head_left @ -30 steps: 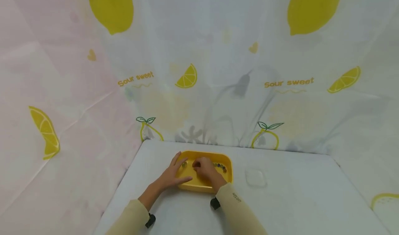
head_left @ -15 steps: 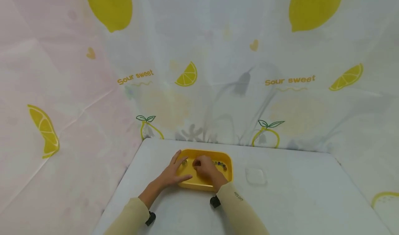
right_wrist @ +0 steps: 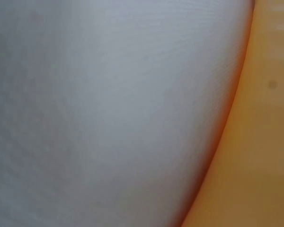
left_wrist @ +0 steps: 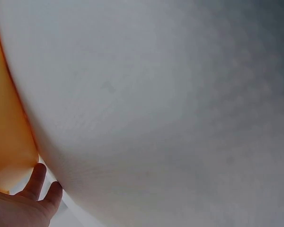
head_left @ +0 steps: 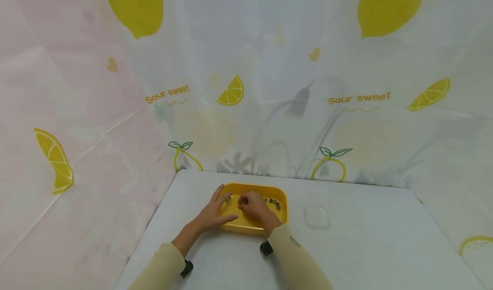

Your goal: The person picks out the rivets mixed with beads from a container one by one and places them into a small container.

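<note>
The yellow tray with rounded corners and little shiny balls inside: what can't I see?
Head view: whether the right hand pinches anything; its fingers hide it.
Head view: the floor of the yellow rounded tray under that hand, which covers it.
Head view: how many small, round, shiny balls there are; they are tiny, and the hand may cover some.
Both wrist views: most of the tray; the picture's edge cuts it off.

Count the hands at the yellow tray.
2: the left hand, spread at the left end of the yellow tray, and the right hand, fingers curled, over its middle. No hand seems hidden.
</note>
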`<state>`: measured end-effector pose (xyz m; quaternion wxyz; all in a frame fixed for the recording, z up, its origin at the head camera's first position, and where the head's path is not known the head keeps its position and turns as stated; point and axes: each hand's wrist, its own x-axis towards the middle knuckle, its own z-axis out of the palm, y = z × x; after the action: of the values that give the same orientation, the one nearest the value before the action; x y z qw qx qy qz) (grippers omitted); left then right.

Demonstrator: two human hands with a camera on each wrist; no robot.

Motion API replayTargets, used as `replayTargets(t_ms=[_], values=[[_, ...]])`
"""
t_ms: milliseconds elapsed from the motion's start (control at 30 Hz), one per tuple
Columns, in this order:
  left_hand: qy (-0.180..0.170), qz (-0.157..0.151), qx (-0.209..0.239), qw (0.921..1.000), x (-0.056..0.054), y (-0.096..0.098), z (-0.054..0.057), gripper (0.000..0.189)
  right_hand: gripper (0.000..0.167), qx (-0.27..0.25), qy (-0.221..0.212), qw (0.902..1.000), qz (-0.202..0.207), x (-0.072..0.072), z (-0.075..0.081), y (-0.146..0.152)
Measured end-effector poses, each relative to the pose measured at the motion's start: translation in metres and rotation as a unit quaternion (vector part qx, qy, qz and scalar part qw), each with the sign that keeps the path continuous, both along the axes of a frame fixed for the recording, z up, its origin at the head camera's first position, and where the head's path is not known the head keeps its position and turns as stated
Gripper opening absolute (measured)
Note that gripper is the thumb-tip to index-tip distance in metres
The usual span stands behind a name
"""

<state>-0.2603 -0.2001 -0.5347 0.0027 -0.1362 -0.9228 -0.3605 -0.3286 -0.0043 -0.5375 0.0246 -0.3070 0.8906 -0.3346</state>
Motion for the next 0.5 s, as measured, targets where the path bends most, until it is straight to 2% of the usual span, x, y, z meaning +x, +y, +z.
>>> replayTargets(t_ms=[333,500], values=[[-0.003,-0.003,0.007,1.0000,-0.0004,0.0005,0.0037,0.083,0.006,0.010,-0.005,0.9999,0.005,0.0000,0.0052,0.0001],[-0.008,-0.004,0.012,0.9999,0.0006,0.0002,0.0015,0.083,0.008,0.015,0.019,0.9997,0.003,0.0008,0.0014,-0.0012]])
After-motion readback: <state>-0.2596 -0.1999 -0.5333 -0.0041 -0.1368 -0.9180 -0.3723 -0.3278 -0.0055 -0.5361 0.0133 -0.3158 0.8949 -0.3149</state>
